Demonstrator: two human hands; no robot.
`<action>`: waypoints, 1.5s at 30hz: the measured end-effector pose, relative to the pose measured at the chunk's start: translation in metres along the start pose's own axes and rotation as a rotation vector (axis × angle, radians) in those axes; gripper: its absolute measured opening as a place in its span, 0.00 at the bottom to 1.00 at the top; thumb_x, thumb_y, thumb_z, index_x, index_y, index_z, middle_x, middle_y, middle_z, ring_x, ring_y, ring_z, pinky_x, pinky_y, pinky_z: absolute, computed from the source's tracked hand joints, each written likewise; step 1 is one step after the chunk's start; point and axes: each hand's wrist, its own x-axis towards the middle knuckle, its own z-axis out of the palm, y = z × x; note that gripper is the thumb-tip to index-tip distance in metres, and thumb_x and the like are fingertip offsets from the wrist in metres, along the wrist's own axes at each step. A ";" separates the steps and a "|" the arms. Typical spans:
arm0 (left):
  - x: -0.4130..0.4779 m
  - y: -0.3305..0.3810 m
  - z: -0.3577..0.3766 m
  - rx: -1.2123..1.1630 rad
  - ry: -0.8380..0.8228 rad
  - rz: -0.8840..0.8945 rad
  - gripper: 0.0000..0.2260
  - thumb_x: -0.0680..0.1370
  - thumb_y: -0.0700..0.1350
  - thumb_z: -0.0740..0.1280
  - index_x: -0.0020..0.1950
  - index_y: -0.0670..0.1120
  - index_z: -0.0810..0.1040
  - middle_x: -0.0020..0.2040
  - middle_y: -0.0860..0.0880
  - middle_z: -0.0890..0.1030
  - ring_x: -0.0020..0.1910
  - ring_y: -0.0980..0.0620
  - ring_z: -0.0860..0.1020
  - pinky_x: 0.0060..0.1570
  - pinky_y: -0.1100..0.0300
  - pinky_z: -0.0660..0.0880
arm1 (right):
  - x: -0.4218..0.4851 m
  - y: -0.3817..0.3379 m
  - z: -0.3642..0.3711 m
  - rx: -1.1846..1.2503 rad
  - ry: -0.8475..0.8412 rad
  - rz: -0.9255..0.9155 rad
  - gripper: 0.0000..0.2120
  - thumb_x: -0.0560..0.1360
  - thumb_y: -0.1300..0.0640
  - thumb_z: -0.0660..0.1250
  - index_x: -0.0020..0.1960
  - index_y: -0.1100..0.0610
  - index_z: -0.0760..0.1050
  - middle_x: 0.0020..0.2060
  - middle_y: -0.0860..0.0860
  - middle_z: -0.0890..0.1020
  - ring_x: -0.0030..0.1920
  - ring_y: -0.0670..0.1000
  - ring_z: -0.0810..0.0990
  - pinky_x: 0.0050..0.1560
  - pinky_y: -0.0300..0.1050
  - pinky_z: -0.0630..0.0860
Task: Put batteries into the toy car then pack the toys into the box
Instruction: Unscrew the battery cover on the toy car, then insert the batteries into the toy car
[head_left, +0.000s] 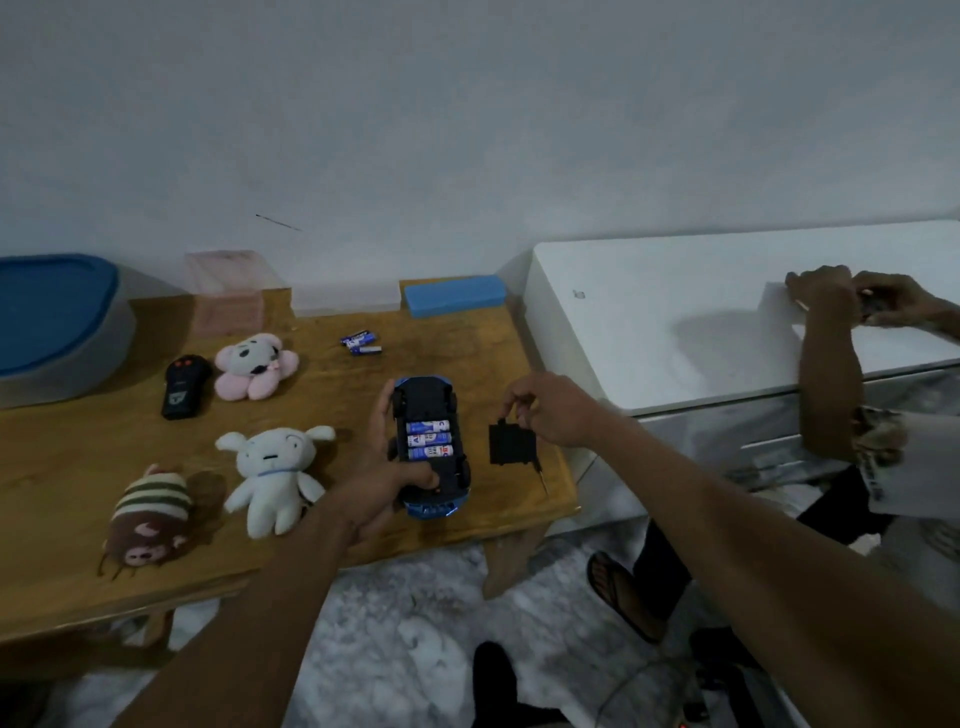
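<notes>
A blue toy car (431, 410) lies upside down on the wooden table (78, 467), its battery bay open with three blue batteries (429, 439) inside. My left hand (387, 467) grips the car from its left side, thumb across the rear underside. My right hand (545, 410) pinches the top edge of the black battery cover (511, 444), which rests on the table right of the car. Spare batteries (361, 343) lie further back. A black remote (184, 387) and three plush toys, pink (254, 366), white (275, 475) and brown striped (148, 519), lie to the left.
A small screwdriver (541, 478) lies by the table's right edge. A clear box (343, 299), a pink clear box (228, 296) and a blue lid (454, 296) stand at the back; a blue-lidded bin (52, 322) at far left. Another person (831, 364) leans on a white cabinet (675, 322).
</notes>
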 end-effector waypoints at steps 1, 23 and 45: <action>0.003 -0.001 0.003 -0.004 0.005 -0.009 0.51 0.68 0.18 0.61 0.74 0.66 0.53 0.64 0.43 0.76 0.54 0.41 0.79 0.46 0.47 0.79 | 0.003 0.008 0.008 -0.004 -0.031 0.006 0.14 0.74 0.70 0.58 0.45 0.57 0.80 0.38 0.47 0.77 0.41 0.50 0.76 0.44 0.45 0.76; 0.020 -0.016 0.025 -0.033 0.079 -0.105 0.51 0.67 0.19 0.61 0.70 0.71 0.56 0.65 0.43 0.75 0.61 0.38 0.76 0.52 0.42 0.78 | 0.037 0.066 0.055 -0.105 -0.184 0.039 0.15 0.72 0.70 0.61 0.56 0.59 0.78 0.42 0.51 0.77 0.46 0.52 0.75 0.41 0.40 0.72; -0.027 0.021 -0.013 -0.013 0.030 0.127 0.52 0.68 0.19 0.63 0.75 0.65 0.51 0.69 0.43 0.71 0.63 0.40 0.75 0.54 0.41 0.77 | 0.004 -0.102 0.046 -0.046 0.243 0.058 0.10 0.75 0.57 0.65 0.40 0.58 0.83 0.37 0.53 0.84 0.39 0.50 0.81 0.37 0.43 0.78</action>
